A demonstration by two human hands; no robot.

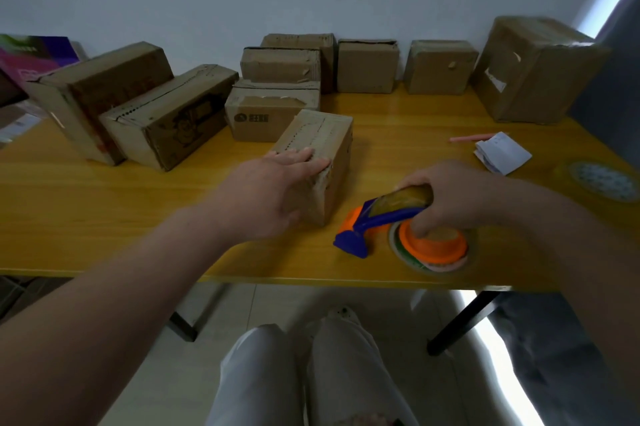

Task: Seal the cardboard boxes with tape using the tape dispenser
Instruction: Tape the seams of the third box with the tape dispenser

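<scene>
Barely begun: small brown cardboard box under flat left hand, blue-and-orange plastic tape dispenser gripped in right hand, more boxes waiting beyond.

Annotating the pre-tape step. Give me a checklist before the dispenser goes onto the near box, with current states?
1. Box steadied: ok, left hand lies flat on the near box.
2. Dispenser gripped: ok, right hand holds the tape dispenser.
3. Dispenser at the seam: not ok, it is down at the table, right of the box.
4. Flaps closed: ok, the top lies flat.
5. Tape end free: cannot tell, blurred.
6. Seam path clear: not ok, the left hand covers the near end.
</scene>
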